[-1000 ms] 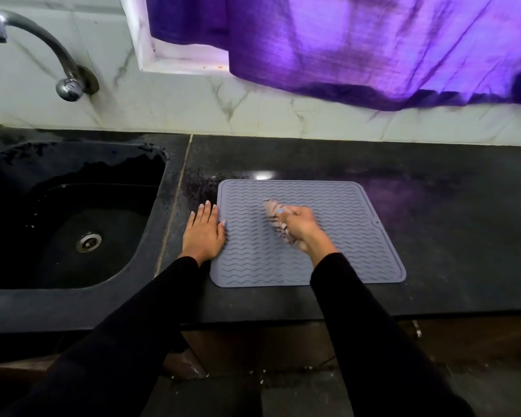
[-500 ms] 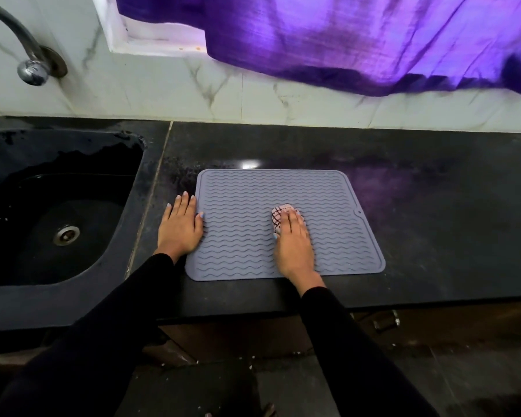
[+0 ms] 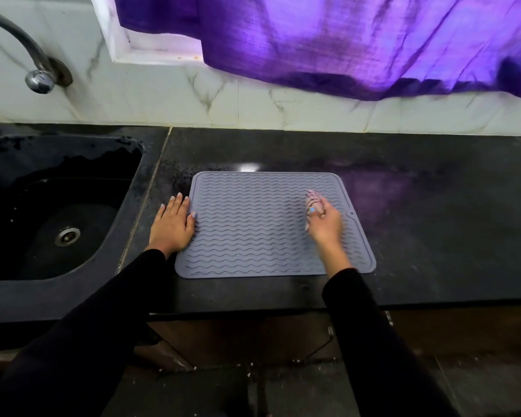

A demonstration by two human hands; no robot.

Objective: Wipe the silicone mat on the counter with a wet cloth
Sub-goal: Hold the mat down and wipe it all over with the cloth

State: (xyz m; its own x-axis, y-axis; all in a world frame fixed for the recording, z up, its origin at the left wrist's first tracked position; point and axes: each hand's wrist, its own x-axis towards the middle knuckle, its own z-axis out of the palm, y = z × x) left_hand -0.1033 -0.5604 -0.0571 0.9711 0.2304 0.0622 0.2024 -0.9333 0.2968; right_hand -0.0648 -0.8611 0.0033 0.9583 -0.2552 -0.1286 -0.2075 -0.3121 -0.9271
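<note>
With my left hand (image 3: 172, 225) flat pinning the silicone mat (image 3: 253, 230) at nine o'clock, my right hand (image 3: 325, 224) should drag its gripped wet cloth (image 3: 312, 200) along every wavy groove.

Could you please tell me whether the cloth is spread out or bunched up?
Bunched up: the cloth is a small wad gripped by the right hand.

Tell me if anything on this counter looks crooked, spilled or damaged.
Nothing stands out. The grey wavy-ribbed silicone mat lies flat on the black stone counter, roughly square to its front edge. The left hand rests at its left edge; the right hand holds a small checked cloth.
</note>
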